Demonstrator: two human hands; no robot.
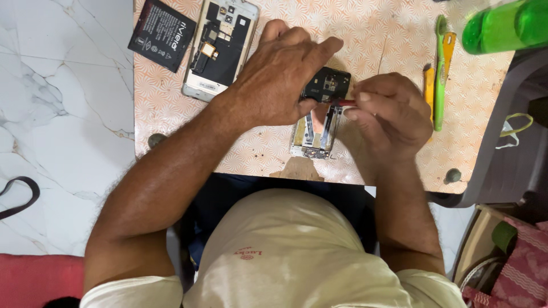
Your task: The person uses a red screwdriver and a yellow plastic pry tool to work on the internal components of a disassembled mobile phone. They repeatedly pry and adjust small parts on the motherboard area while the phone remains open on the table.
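An opened phone [317, 126] with its back off lies in the middle of a small patterned table [394, 34]. My left hand [279, 77] rests on its upper part, fingers pressing the black inner cover [326, 83] down. My right hand [385, 114] pinches a thin red-handled tool [346, 102], whose tip touches the phone's right edge. Most of the tool is hidden inside my fingers.
A second opened phone [220, 48] and a loose black battery [162, 34] lie at the table's far left. A green and an orange toothbrush-like tool [440, 74] lie at the right. A green bottle [505, 25] is at the top right. White marble floor is on the left.
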